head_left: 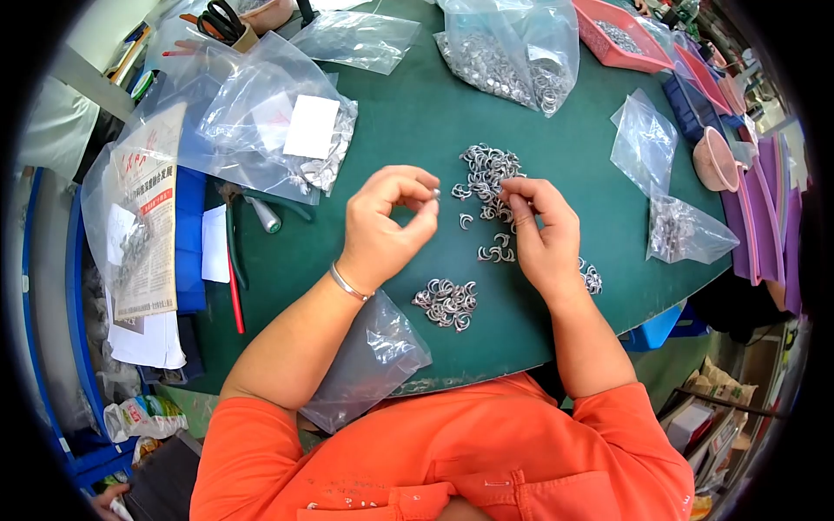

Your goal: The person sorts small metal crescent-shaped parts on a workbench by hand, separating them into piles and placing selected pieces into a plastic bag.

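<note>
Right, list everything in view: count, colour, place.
Curved pieces: uncountable, silvery, heaps on table.
Table: one, green, centre.
Plastic bags: several, clear, around the table.
Label: one, white, bag at upper left.
Newspaper: one, red print, left.
Bin: one, blue, left.
Rod: one, red, left.
Trays: several, pink, upper right.
Tub: one, pink, right.
Purple items: several, right edge.
Edge clutter: uncounted, mixed.
Bracelet: one, silvery, left wrist.
Shirt: one, orange, bottom.
Left hand: one, bare, pinching a small silvery piece.
Right hand: one, bare, at the largest heap.

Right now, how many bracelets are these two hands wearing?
1: a silver bracelet around the wrist of the left hand. The right hand shows none.
</note>
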Available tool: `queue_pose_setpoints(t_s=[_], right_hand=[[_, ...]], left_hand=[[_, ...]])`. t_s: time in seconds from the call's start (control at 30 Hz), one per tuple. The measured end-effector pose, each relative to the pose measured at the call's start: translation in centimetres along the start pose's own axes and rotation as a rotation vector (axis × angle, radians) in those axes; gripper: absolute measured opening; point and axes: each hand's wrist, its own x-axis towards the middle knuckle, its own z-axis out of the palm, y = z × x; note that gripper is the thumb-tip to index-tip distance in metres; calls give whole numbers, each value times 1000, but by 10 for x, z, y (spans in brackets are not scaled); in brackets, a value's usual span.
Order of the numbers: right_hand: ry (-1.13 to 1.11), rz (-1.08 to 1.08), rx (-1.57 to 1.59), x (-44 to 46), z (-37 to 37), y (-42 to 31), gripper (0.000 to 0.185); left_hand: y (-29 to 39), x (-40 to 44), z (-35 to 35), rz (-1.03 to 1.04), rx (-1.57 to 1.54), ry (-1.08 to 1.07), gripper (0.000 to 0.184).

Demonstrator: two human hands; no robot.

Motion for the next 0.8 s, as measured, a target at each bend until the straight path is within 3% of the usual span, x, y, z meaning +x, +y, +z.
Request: queue_pose_setpoints(t_s=[0.07,0.13,0.17,0.3,0.47,0.53,0.8], right_hand=[[-29,-39,-103,0,1,-1,14],[-197,-151,-205,-4,1,0,12],[-214,-48,-158,-4,2,-5,12],[-121,-130,-282,2,7,-2,11],[-180,-222,-564,15,23,-10,9],[-185,-244,-590,13,33,-6,11],[-263,-299,-420,3,28,3,9]], left_hand=[[-4,-1,0,-102,-105,53,11],[-9,-2,0,-101,-73,36,12],[-10,-2,0,-100,-39,22,12],[-7,0,2,-248,-117,56,14],[-9,-2,6,-204,-39,60,10],[-4,-1,2,-169,95,24,9],[-7,-4,7,-152,127,-17,14]])
